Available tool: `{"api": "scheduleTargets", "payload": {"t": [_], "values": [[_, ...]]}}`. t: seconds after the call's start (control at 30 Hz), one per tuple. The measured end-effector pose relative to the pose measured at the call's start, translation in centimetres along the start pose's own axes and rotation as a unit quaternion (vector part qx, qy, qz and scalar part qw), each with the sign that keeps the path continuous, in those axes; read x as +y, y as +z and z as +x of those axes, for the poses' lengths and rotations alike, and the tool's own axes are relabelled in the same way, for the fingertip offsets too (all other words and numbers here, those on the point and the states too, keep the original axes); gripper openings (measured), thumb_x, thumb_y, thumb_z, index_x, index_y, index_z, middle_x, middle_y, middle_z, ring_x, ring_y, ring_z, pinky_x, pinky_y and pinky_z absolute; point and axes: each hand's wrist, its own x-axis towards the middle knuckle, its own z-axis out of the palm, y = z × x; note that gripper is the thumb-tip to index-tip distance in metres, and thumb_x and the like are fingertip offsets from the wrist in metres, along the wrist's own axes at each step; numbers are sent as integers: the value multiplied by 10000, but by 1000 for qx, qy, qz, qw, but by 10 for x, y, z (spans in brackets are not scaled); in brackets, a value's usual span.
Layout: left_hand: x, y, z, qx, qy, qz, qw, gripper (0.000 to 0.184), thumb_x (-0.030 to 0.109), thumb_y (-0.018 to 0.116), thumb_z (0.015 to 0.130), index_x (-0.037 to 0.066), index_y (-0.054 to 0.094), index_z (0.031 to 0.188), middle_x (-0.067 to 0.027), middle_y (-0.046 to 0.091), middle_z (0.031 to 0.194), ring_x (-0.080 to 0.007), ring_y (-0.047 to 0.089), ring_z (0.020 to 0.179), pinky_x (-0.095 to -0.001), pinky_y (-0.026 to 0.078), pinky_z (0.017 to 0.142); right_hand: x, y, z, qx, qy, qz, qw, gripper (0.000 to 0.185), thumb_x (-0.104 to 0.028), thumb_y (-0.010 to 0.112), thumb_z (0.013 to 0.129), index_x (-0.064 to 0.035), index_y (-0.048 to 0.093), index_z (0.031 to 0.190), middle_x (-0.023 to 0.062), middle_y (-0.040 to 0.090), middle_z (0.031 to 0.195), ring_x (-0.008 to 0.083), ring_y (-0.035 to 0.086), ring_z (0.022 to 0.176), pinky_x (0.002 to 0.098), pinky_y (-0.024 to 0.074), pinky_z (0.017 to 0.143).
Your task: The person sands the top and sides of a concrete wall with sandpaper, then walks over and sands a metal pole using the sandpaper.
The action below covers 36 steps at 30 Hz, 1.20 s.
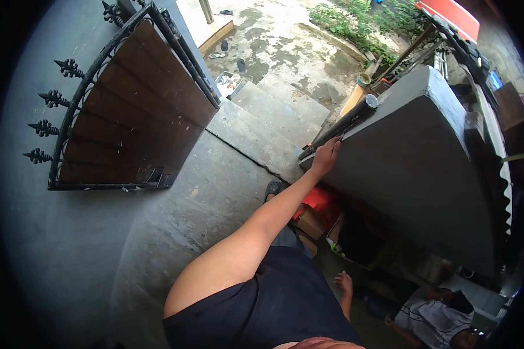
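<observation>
My left arm reaches across to the grey wall (396, 151). At its end, my left hand (327, 156) has its fingers closed at the wall's edge, beside a dark metal gate post (349, 119). What the fingertips pinch there is too small to make out. My right hand (343, 282) hangs low by my side with nothing in it, its fingers loosely bent and apart. To the left stands a brown gate leaf (134, 110) with a black spiked frame, swung away from the post.
Concrete steps (279, 110) lead to a stained yard with several sandals and green plants (361, 23). Cardboard boxes (311, 224) and a red item (322, 200) sit below the wall. Another person (434, 317) is at the lower right. A dark groove crosses the floor.
</observation>
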Motion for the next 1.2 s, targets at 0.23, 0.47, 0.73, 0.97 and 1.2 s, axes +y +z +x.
{"api": "scheduleTargets", "payload": {"t": [0.23, 0.47, 0.73, 0.97, 1.2], "values": [[-7, 11, -11, 34, 45, -20, 998, 424, 335, 363, 994, 39, 480, 1273, -209, 558, 1227, -375, 531, 1144, -409, 428, 950, -71, 29, -23, -17, -132, -121, 984, 339, -344, 487, 954, -34, 622, 982, 80, 645, 747, 141, 598, 576, 280, 465, 528], [-56, 21, -8, 26, -18, 41, 999, 356, 327, 413, 974, 89, 491, 1227, -203, 590, 1135, -407, 590, 967, -482, 477, 809, -323, 27, -199, 121, -473, -58, 871, 266, -214, 477, 980, 16, 609, 1000, 63, 611, 808, 99, 550, 688, 247, 458, 656], [-114, 19, -13, -17, -111, 22, 993, 367, 367, 420, 969, 132, 492, 1243, -194, 583, 1160, -404, 564, 1038, -470, 468, 859, -495, 8, -338, 294, -886, 12, 359, 382, -306, 303, 995, 12, 495, 905, 123, 515, 760, 206, 488, 652, 309, 396, 591], [-149, 9, -13, -81, -144, 13, 986, 385, 343, 402, 978, 100, 494, 1263, -190, 552, 1224, -383, 526, 1121, -440, 440, 922, -591, 46, -279, 664, -727, -64, 163, 393, -333, 327, 989, -19, 481, 810, 118, 506, 775, 193, 489, 639, 298, 420, 620], [-186, -3, -8, -45, -173, 35, 983, 448, 352, 367, 986, 33, 484, 1279, -244, 545, 1215, -394, 504, 1150, -423, 405, 965, -603, 55, -270, 676, -727, -25, 119, 415, -359, 334, 974, -34, 477, 761, 89, 485, 718, 188, 474, 661, 295, 391, 667]]}}
